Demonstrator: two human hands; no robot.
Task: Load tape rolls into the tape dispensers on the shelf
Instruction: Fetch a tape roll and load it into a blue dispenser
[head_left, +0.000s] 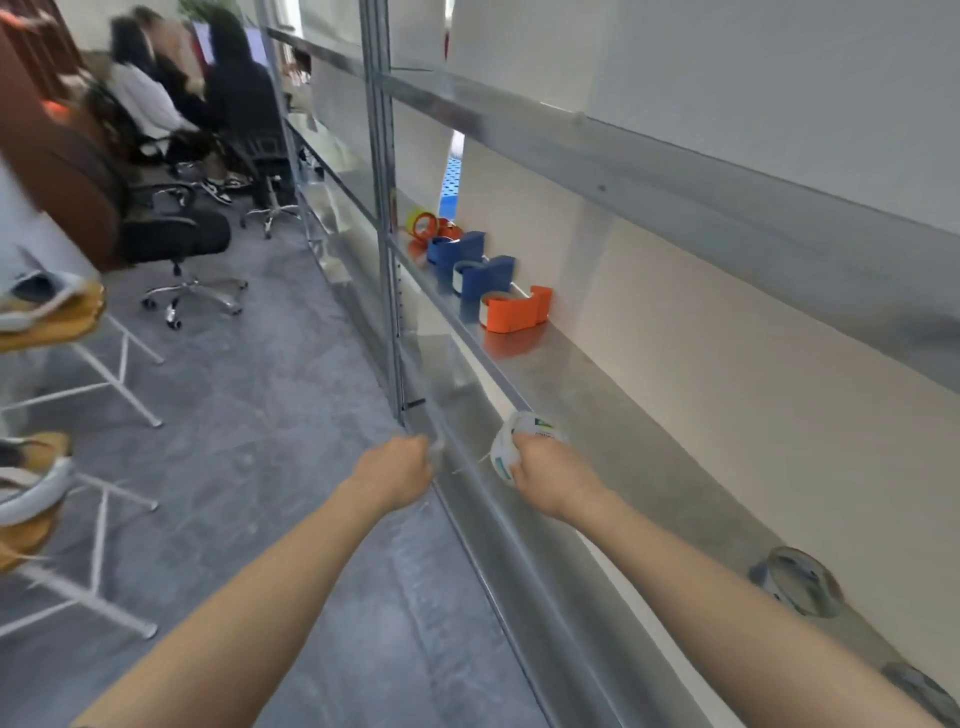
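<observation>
The right hand (551, 480) curls round a white tape roll (522, 441), which pokes out past its fingers above the shelf (649, 441) edge. The left hand (399, 467) is fisted nearby, its contents too blurred to tell. The orange dispenser (511, 314) sits well apart.
</observation>
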